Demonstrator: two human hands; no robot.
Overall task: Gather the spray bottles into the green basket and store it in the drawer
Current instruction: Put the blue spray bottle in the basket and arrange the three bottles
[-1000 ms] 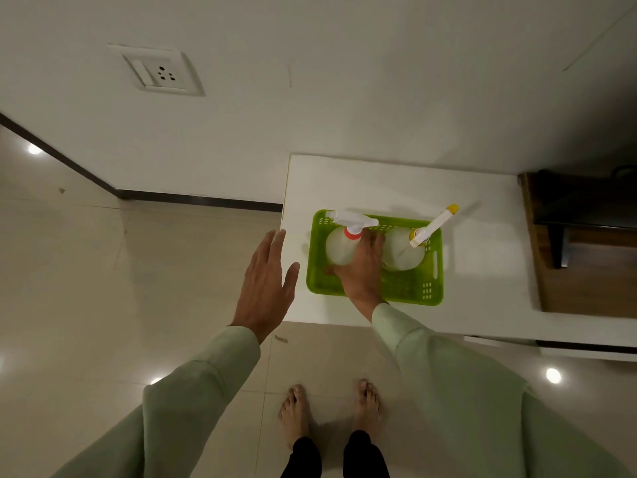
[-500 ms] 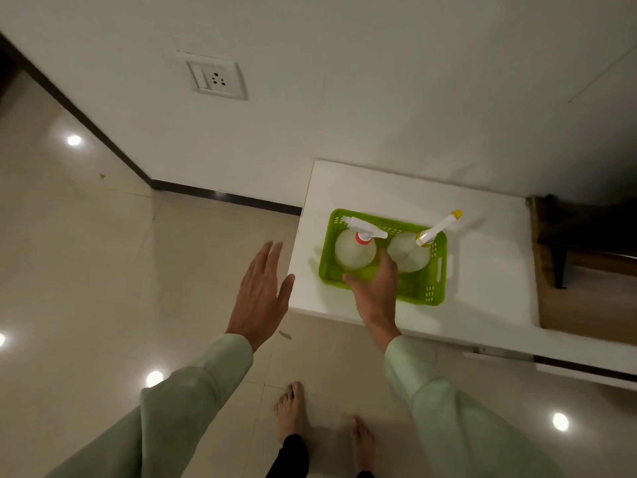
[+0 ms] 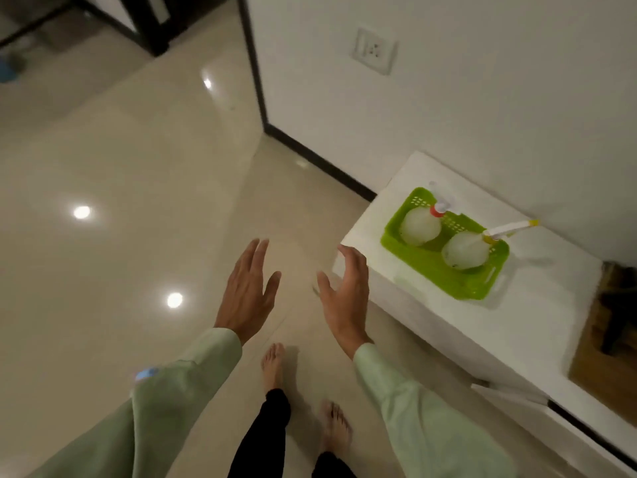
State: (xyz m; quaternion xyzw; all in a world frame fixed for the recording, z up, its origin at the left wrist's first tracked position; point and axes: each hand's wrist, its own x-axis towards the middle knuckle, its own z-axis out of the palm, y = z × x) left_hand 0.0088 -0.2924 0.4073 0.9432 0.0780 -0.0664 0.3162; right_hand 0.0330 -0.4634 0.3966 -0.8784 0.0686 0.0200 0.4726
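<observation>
The green basket point(image 3: 427, 267) sits on the white cabinet top point(image 3: 537, 298) at the right. Two pale round spray bottles stand inside it: one with a red collar point(image 3: 420, 225) at the far end, one with a yellow-tipped nozzle point(image 3: 465, 250) beside it. My right hand point(image 3: 343, 294) hangs open over the floor just left of the cabinet's corner, apart from the basket. Further left, my left hand point(image 3: 246, 288) is open too, fingers spread, holding nothing.
Glossy beige floor tiles point(image 3: 120, 201) stretch to the left and ahead. A white wall with a socket point(image 3: 374, 50) rises behind the cabinet. A wooden piece point(image 3: 606, 339) lies at the right end of the cabinet. My bare feet point(image 3: 274, 365) stand below.
My right hand has let go of the red-collared bottle and drawn back off the cabinet to the left. The view has swung left, away from the basket.
</observation>
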